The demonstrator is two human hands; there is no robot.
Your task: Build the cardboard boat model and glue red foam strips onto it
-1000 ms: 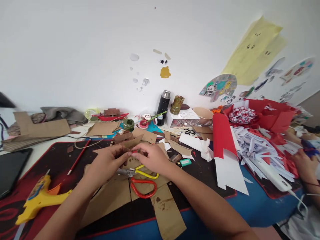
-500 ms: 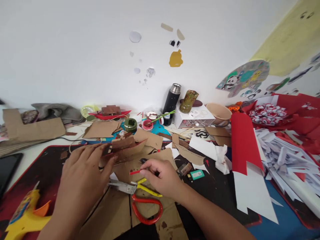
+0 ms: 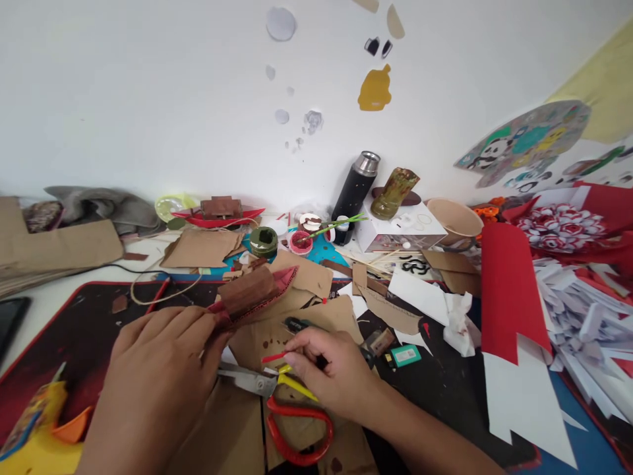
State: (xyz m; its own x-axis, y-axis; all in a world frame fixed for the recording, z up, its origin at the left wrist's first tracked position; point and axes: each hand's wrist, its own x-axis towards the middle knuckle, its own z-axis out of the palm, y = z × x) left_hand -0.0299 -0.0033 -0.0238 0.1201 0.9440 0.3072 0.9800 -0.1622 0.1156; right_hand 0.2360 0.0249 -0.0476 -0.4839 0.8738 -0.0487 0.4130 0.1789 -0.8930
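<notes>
My left hand (image 3: 163, 356) is closed on the end of a small cardboard model boat (image 3: 250, 292), which has a brown rounded cabin and a red inside. Its far tip points up and to the right. Between the thumb and finger of my right hand (image 3: 333, 369) is a thin red strip (image 3: 273, 358), held a little below the boat. Under my hands lie red-handled scissors (image 3: 297, 410) and a yellow-handled tool (image 3: 298, 388), partly covered by my right hand. They rest on brown cardboard (image 3: 232, 429).
A yellow glue gun (image 3: 47, 422) lies at lower left. Behind stand a second red boat (image 3: 220, 212), paint jars (image 3: 264, 242) and a black flask (image 3: 357, 181). Right of my hand are a green lighter-like piece (image 3: 406, 355), red paper (image 3: 512, 290) and a heap of white paper strips (image 3: 583, 303).
The boat has turned and its cabin shows more fully, with my left hand lower on its near end. The right hand keeps the red strip. The camera view has shifted slightly.
</notes>
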